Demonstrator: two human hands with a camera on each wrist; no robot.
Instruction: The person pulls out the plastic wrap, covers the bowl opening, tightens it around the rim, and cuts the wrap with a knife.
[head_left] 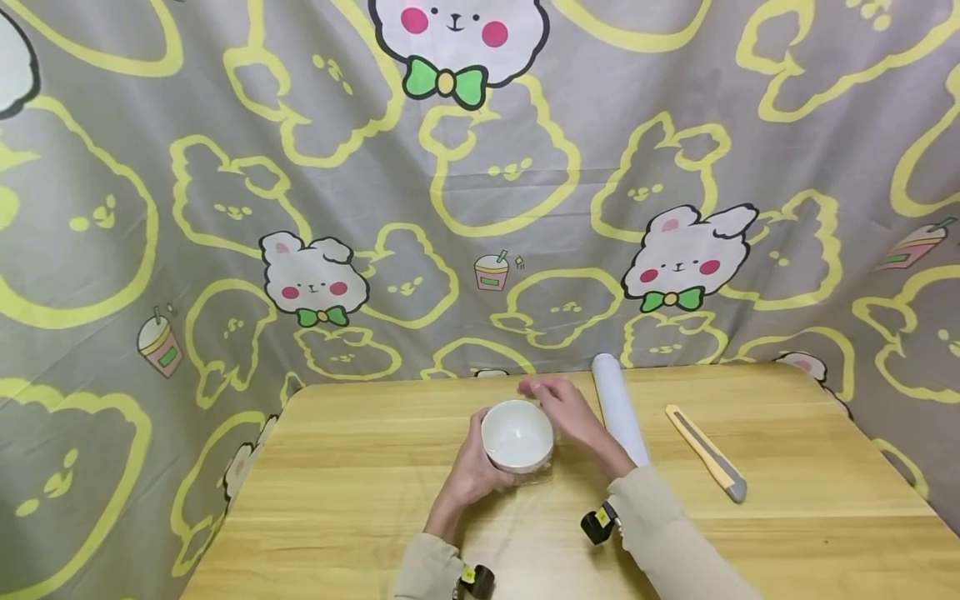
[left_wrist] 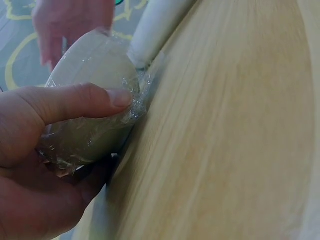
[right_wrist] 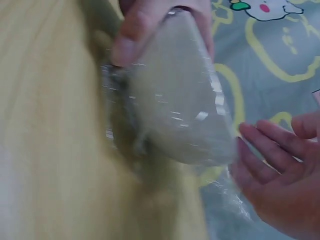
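A white bowl (head_left: pixel 517 435) stands in the middle of the wooden table, with clear plastic film (left_wrist: pixel 142 97) stretched over it and bunched near its base. My left hand (head_left: pixel 476 468) grips the bowl from the left side, its thumb laid along the film-covered wall in the left wrist view. At the bowl's far right side is my right hand (head_left: pixel 567 408), its fingers loosely extended. In the right wrist view the right hand's fingers (right_wrist: pixel 272 150) are beside the wrapped bowl (right_wrist: pixel 180 100); whether they touch it I cannot tell.
A long whitish roll (head_left: pixel 621 408) lies just right of the bowl, partly behind my right forearm. Farther right lies a yellow and grey utility knife (head_left: pixel 707 454). A patterned grey curtain (head_left: pixel 525 208) hangs along the table's (head_left: pixel 360 467) back edge.
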